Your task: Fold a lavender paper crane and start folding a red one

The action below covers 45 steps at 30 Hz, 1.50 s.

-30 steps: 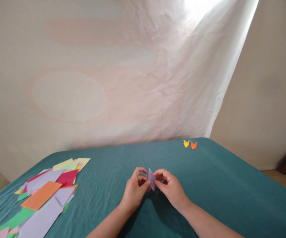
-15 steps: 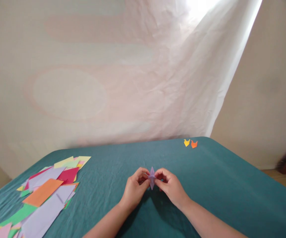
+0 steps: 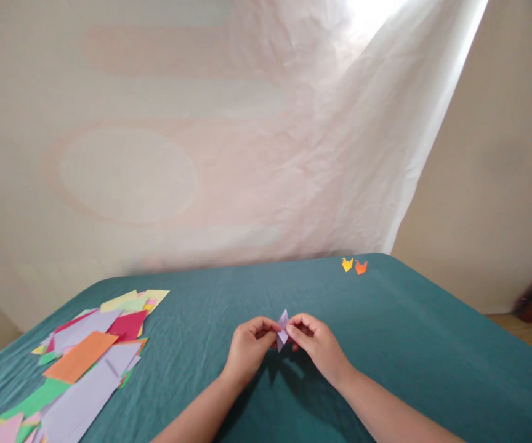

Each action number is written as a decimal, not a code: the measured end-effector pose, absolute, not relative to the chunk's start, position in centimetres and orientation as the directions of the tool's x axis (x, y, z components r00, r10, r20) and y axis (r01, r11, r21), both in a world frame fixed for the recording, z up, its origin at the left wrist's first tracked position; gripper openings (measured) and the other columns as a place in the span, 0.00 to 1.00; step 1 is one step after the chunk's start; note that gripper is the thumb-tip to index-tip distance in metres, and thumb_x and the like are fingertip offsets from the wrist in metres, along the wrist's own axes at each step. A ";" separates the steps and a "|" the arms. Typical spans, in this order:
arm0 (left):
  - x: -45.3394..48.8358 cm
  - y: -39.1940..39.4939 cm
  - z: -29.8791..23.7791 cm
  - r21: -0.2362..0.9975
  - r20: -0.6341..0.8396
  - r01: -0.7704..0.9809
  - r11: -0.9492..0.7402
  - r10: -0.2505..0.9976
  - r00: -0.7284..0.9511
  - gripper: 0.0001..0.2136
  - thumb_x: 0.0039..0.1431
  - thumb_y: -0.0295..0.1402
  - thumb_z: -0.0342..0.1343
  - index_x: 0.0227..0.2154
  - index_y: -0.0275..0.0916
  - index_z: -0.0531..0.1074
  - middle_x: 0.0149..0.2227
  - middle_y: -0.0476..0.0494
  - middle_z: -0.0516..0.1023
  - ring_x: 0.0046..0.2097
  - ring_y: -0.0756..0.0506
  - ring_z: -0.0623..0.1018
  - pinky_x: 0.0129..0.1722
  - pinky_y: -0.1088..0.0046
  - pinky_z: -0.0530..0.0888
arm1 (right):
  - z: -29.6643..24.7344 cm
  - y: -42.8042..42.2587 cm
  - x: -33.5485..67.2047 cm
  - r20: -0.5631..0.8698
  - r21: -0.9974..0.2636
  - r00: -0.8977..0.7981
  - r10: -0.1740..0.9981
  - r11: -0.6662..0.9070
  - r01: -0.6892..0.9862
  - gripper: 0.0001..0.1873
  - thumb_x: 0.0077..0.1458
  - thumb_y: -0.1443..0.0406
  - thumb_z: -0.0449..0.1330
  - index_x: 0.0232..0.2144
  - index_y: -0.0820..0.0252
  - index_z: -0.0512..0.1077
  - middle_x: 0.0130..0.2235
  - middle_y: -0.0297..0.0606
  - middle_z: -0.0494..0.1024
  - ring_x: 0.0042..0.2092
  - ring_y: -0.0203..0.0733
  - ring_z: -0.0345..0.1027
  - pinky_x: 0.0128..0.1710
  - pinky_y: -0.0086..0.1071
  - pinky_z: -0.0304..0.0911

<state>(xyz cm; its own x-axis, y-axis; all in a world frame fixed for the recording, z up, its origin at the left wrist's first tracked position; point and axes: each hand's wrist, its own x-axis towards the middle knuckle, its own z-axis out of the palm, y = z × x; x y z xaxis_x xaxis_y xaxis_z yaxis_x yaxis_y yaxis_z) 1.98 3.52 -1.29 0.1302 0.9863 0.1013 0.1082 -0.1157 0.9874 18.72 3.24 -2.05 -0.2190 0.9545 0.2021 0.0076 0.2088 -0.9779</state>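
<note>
Overlapping papers (image 3: 81, 357) lie on the left of a teal cloth (image 3: 192, 338). Near its far edge, a yellow bird (image 3: 347, 265) is just beside an orange bird (image 3: 361, 268). Behind hangs a pale, creased curtain (image 3: 247, 160); wooden floor (image 3: 531, 333) shows at far right.

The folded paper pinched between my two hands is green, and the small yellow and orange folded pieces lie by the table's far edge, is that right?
Not quite: the head view shows that the folded paper between your left hand and right hand is light purple, not green. The rest stands.
</note>
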 end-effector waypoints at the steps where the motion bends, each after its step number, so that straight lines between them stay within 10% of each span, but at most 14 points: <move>1: 2.0 3.5 -1.4 0.986 0.106 0.119 -0.121 0.987 0.121 0.04 0.47 0.28 0.55 0.27 0.36 0.75 0.24 0.47 0.76 0.26 0.49 0.75 0.29 0.75 0.71 | -2.3 3.3 18.6 0.198 -0.980 -0.192 0.961 0.200 -0.009 0.10 0.53 0.58 0.58 0.32 0.58 0.69 0.28 0.33 0.73 0.29 0.37 0.68 0.28 0.28 0.63; 11: 2.1 3.2 -1.3 0.980 0.116 0.141 -0.142 0.977 0.178 0.09 0.53 0.31 0.54 0.38 0.36 0.70 0.28 0.47 0.77 0.29 0.48 0.76 0.31 0.75 0.72 | -3.5 3.8 18.6 0.188 -0.964 -0.188 0.964 0.218 0.152 0.13 0.54 0.57 0.58 0.26 0.61 0.67 0.23 0.30 0.68 0.25 0.34 0.60 0.25 0.26 0.55; 20: 1.7 3.3 -1.3 0.902 0.138 0.380 -0.205 0.971 0.197 0.12 0.57 0.38 0.52 0.28 0.35 0.75 0.25 0.46 0.76 0.28 0.49 0.73 0.29 0.77 0.69 | -2.9 3.4 18.6 0.224 -0.942 -0.176 0.959 0.259 0.212 0.14 0.54 0.56 0.58 0.25 0.61 0.69 0.24 0.32 0.70 0.27 0.35 0.62 0.28 0.26 0.57; 33: 1.6 4.0 -1.9 0.988 -0.140 -0.043 0.150 0.973 0.182 0.14 0.47 0.41 0.62 0.27 0.32 0.75 0.24 0.42 0.77 0.23 0.51 0.73 0.26 0.75 0.72 | -4.1 4.4 19.0 0.140 -0.985 -0.260 0.955 0.161 0.060 0.17 0.52 0.53 0.59 0.29 0.61 0.74 0.25 0.33 0.72 0.26 0.35 0.64 0.26 0.26 0.57; 45: 1.8 4.0 -2.0 0.979 -0.176 -0.066 0.192 0.965 0.195 0.16 0.45 0.43 0.63 0.25 0.32 0.74 0.23 0.43 0.77 0.24 0.50 0.74 0.27 0.74 0.73 | -3.8 4.2 18.7 0.158 -0.964 -0.190 0.969 0.193 0.181 0.16 0.50 0.55 0.61 0.23 0.62 0.71 0.22 0.31 0.72 0.25 0.34 0.61 0.24 0.25 0.54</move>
<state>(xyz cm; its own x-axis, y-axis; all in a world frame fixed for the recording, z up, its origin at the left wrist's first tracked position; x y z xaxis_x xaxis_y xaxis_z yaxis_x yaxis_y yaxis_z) 1.75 4.02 -2.04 0.1952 0.9649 -0.1757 -0.0664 0.1918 0.9792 18.69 4.17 -3.82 -0.1895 0.9691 0.1582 0.1806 0.1927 -0.9645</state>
